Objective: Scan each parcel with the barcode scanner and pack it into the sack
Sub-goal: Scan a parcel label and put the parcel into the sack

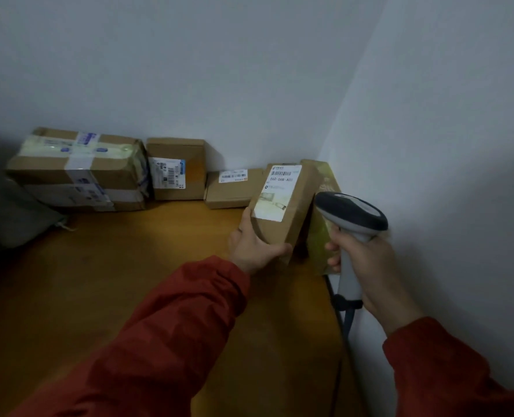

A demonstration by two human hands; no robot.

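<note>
Red sleeves (165, 332) reach in from the bottom edge, one on each arm.

The left hand (254, 245) grips the parcel (283, 203), a slim brown cardboard box held tilted, its far end leaning right. A white label (280, 191) covers most of its upper face, with a barcode at the far end, the print 060-06B-A05 under it, and a blurred pale patch nearer the hand. The scanner (352, 215) has a light grey handle and a dark, rounded head. A dark cable (347, 323) runs down from the handle's base.

The table (129, 266) is orange-brown wood, pushed into a corner of plain white walls (249, 70). Along the back wall stand a large taped box (78, 170), a smaller box (177, 170) and a flat box (234, 188), each labelled. A grey sack (15, 218) slumps at the far left. A yellow-green box (328, 188) stands upright behind the parcel.

The parcel's near end sits in the left hand: the thumb lies up its left edge and the fingers (280, 251) curl round the near corner, so most of the box sticks out beyond them. The right hand (367, 260) is wrapped round the scanner handle, the head rising above its fingers. That head is just right of the parcel, not touching it.
</note>
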